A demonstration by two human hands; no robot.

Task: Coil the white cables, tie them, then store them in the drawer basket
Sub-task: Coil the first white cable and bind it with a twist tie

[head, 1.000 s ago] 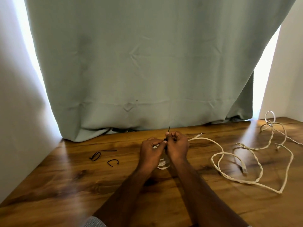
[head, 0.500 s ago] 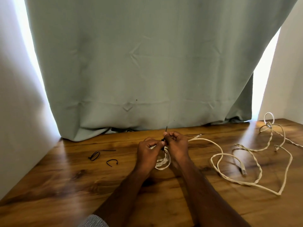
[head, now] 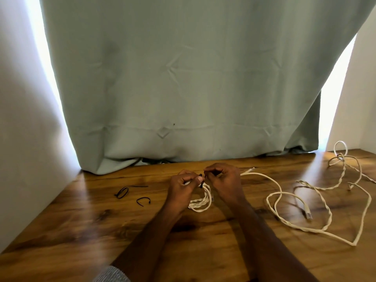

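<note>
Seemingly both hands (head: 181, 186) (head: 225, 180) pinch a black tie (head: 201, 181) round the coiled, twisted white cable (head: 201, 202).

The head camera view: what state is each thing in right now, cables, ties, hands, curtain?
Coiled white cable: wound into loops, held between both hands over the table.
Black tie: round the coil, ends pinched.
Left hand: grips coil and tie.
Right hand: pinches the tie's end.
Loose white cables: uncoiled, sprawled on the table.
Spare black ties: lying unused.
Curtain: drawn, hem on the table's far edge.
</note>
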